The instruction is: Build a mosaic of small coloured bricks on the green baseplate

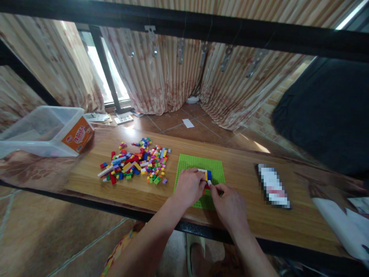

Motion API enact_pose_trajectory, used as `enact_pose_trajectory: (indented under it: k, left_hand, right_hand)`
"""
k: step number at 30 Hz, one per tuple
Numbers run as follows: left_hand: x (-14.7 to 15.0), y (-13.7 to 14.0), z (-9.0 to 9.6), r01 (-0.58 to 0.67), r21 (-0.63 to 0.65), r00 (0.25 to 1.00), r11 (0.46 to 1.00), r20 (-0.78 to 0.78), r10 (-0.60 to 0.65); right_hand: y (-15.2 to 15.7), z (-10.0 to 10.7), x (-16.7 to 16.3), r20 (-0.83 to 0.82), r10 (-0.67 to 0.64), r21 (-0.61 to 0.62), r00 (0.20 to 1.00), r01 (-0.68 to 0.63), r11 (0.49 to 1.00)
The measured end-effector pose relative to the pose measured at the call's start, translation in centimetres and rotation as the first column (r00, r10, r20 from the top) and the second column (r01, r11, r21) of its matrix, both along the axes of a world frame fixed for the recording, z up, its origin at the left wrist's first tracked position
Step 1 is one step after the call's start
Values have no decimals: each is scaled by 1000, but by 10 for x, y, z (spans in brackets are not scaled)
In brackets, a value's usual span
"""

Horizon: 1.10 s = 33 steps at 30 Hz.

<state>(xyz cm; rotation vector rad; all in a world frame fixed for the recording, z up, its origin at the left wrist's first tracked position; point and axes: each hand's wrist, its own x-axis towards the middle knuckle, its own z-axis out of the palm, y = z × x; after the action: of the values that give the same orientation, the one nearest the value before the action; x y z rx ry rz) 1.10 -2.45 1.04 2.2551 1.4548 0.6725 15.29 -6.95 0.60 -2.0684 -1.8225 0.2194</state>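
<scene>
A green baseplate [190, 159] lies on the wooden table in front of me. On it stands a small build of toy bricks [209, 175], with blue, white, yellow and red showing; my hands cover much of it. My left hand [190, 185] rests over the build from the left, its fingers curled against the bricks. At the build's right side, my right hand [230, 202] pinches a small white brick [209, 182] between thumb and finger. Left of the baseplate spreads a pile of loose, many-coloured bricks [135, 163].
A clear plastic box [43, 148] with an orange label sits at the table's left end. To the right lies a dark-edged object, pixelated over [273, 186]. Papers [343, 227] rest at the far right. A dark bar [184, 19] with hanging clips crosses above, before curtains.
</scene>
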Motion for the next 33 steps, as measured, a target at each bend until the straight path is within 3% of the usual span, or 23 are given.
enact_pose_trajectory:
  k: [11, 19, 24, 28, 33]
  left_hand:
    - [-2, 2, 1, 5, -17, 1000, 1000, -9, -5]
    - [0, 3, -1, 6, -5, 1000, 1000, -16, -6]
    - [0, 3, 1, 2, 2, 999, 1000, -53, -2]
    - [4, 3, 3, -62, 0, 997, 998, -45, 62]
    - [10, 2, 2, -121, -5, 992, 993, -30, 121]
  right_hand:
    - [-1, -2, -2, -17, 12, 53, 1000, -11, 999]
    - [4, -2, -4, -47, -4, 20, 999, 5, 1000]
    - [6, -4, 1, -202, 4, 51, 979, 6, 999]
    - [7, -3, 2, -365, -31, -13, 931, 28, 1000]
    - [8, -2, 0, -407, -38, -28, 913, 29, 999]
